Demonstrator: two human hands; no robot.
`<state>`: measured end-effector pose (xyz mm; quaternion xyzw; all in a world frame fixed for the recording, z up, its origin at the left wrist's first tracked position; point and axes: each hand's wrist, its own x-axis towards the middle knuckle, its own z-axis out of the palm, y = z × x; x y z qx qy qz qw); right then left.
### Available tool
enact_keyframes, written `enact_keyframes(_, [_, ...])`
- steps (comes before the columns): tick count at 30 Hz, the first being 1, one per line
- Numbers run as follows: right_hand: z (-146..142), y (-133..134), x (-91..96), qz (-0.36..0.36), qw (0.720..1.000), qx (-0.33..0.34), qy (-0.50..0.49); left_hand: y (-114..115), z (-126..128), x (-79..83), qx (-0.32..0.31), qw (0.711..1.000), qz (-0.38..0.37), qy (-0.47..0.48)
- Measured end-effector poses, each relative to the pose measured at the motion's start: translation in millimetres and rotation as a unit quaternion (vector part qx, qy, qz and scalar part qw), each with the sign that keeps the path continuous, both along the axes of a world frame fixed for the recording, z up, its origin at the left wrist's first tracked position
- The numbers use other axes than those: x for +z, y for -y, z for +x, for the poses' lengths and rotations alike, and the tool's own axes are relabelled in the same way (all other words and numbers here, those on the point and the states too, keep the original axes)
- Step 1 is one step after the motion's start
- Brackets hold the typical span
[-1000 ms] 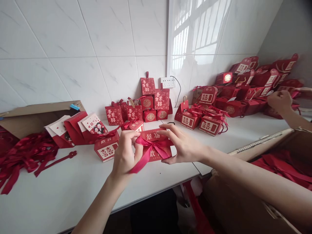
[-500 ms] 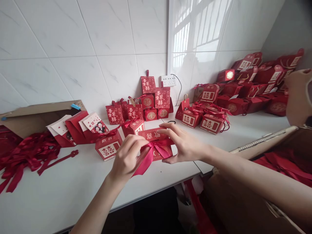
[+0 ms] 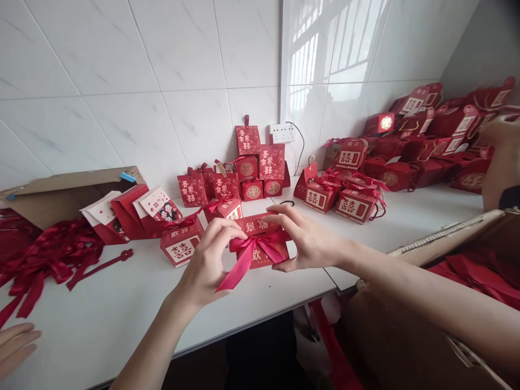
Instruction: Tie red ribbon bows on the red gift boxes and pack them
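A small red gift box [image 3: 257, 262] with gold lettering is held low over the white table. A shiny red ribbon bow [image 3: 266, 242] lies across it, one long tail slanting down to the left. My right hand [image 3: 303, 235] grips the box's right side, thumb below and fingers above. My left hand [image 3: 211, 254] is at the box's left side, fingertips touching the bow's upper left and thumb spread low beside the ribbon tail's end. Just left of that hand stands a bow-tied red box [image 3: 181, 245], with another bow-tied box [image 3: 225, 211] behind.
Red ribbons [image 3: 49, 254] spill from an open carton [image 3: 77, 195]. Paper bags [image 3: 156, 206] stand beside it. Stacked gift boxes [image 3: 260, 160] lean at the wall below a socket strip [image 3: 281, 133]. More boxes [image 3: 406, 146] pile rightward. Another person's hand [image 3: 16, 346] shows lower left, a person's arm [image 3: 498, 157] right.
My left hand's thumb has spread away from its fingers, and the bow's left loop shows more. Another hand has entered at lower left. The arm at the right edge has shifted.
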<state>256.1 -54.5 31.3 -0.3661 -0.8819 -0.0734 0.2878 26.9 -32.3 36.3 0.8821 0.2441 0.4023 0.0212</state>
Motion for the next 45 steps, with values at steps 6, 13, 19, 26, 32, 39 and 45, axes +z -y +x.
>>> enact_keyframes(6, [-0.7, 0.8, 0.0, 0.001, 1.0, -0.002, 0.001, -1.5, 8.4, -0.1, 0.031, 0.991, 0.132, 0.015])
enact_keyframes(13, [-1.2, 0.6, -1.2, -0.009, 1.0, -0.006, -0.007, -2.3, 12.5, -11.9, 0.113, 0.967, 0.225, -0.038])
enact_keyframes(19, [-1.2, -0.1, -0.9, -0.036, 0.998, 0.006, -0.042, -3.6, 3.9, -15.8, 0.136, 0.957, 0.253, -0.045])
enact_keyframes(26, [-0.9, -0.5, -1.0, -0.05, 0.997, 0.021, -0.062, 0.1, 2.6, -16.0, 0.129, 0.983, 0.133, 0.0])
enact_keyframes(32, [-0.1, -0.7, -2.4, -0.04, 0.998, 0.008, -0.057, 8.6, 2.7, -15.4, 0.125, 0.98, -0.126, 0.087])
enact_keyframes(39, [-0.4, -0.9, -1.4, -0.046, 0.997, 0.008, -0.059, 5.9, 3.7, -21.7, 0.108, 0.991, -0.008, 0.082])
enact_keyframes(45, [-1.2, -0.1, -0.5, -0.049, 0.997, 0.01, -0.06, 5.7, 6.3, -19.3, 0.09, 0.991, -0.022, 0.1])
